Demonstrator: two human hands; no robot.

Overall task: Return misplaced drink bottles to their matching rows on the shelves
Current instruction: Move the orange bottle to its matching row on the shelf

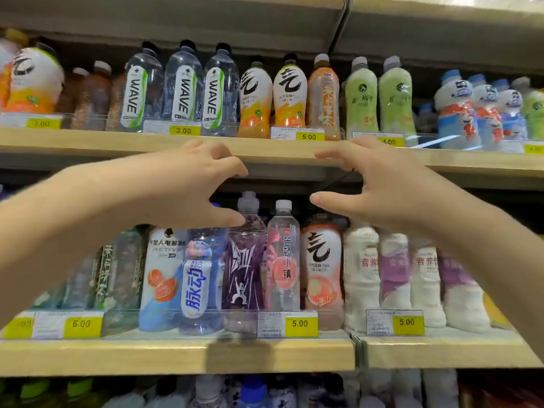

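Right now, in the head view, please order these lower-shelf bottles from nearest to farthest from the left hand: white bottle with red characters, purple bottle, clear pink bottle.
1. purple bottle, at the thumb tip of the left hand.
2. clear pink bottle, next on its right.
3. white bottle with red characters, farther right, below the right hand.

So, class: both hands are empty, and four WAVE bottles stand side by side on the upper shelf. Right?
Not four: the head view shows three WAVE bottles side by side on the upper shelf. The left hand and right hand are indeed empty.
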